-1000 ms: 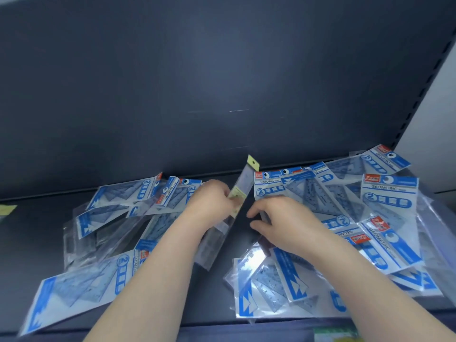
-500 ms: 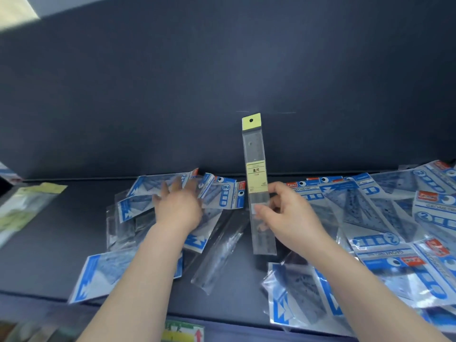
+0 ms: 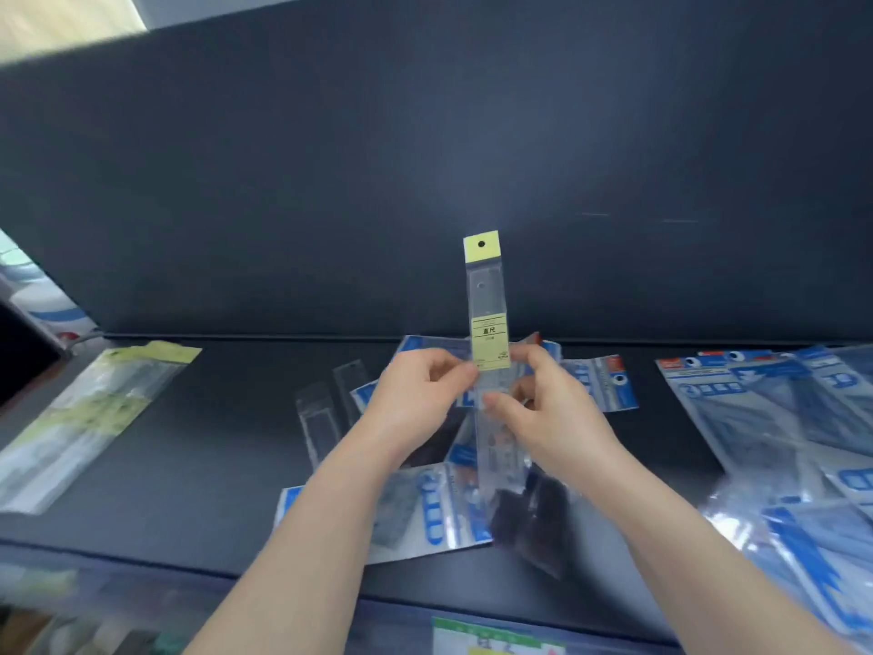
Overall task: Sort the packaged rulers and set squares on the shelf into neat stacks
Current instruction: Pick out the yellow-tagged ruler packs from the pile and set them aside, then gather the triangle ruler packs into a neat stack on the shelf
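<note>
**A:** From the head view, where are we in the sorting?

**B:** We hold one packaged ruler [image 3: 486, 295] upright above the middle of the shelf [image 3: 212, 465], yellow header up. Our left hand [image 3: 415, 399] pinches its left edge just under the yellow label. Our right hand [image 3: 552, 413] pinches the right edge, thumb on the front. Both grips are grasping the ruler.

**A:** So which step is in hand?

**B:** We judge it is taking this ruler to its own kind. The pile of yellow-headed ruler packs [image 3: 89, 418] lies far left, well apart. Blue set-square packs [image 3: 779, 418] sprawl at right and beneath our wrists.

**A:** And next?

**B:** We should swing left and lay it flat, headers aligned, without dragging loose packs.
</note>
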